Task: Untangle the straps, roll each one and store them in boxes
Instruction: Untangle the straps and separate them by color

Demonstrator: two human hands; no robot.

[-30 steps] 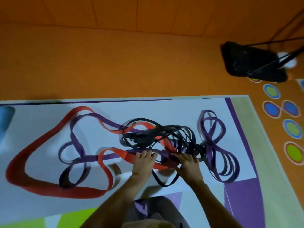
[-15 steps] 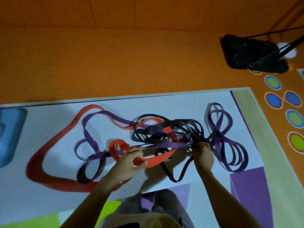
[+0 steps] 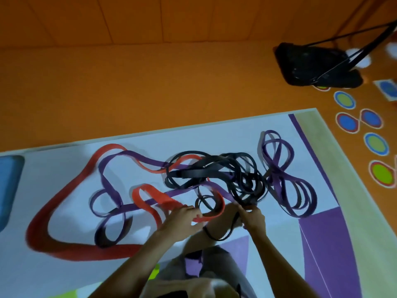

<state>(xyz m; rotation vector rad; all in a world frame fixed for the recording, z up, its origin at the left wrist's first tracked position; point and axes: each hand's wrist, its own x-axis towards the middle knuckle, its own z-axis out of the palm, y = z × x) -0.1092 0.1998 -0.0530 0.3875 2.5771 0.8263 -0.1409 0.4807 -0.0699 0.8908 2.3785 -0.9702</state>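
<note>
Left hand [image 3: 184, 220] round red strap [image 3: 96, 253]

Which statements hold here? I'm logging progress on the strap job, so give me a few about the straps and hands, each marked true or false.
1. The left hand grips the red strap. True.
2. The black straps are already rolled up. False: they lie in a loose tangle.
3. The right hand pinches the black straps at the near edge of the tangle. True.
4. The purple straps lie apart from the others. False: they thread through the red and black ones.
5. A blue thing sits at the mat's right edge. False: the blue thing is at the left edge.
</note>
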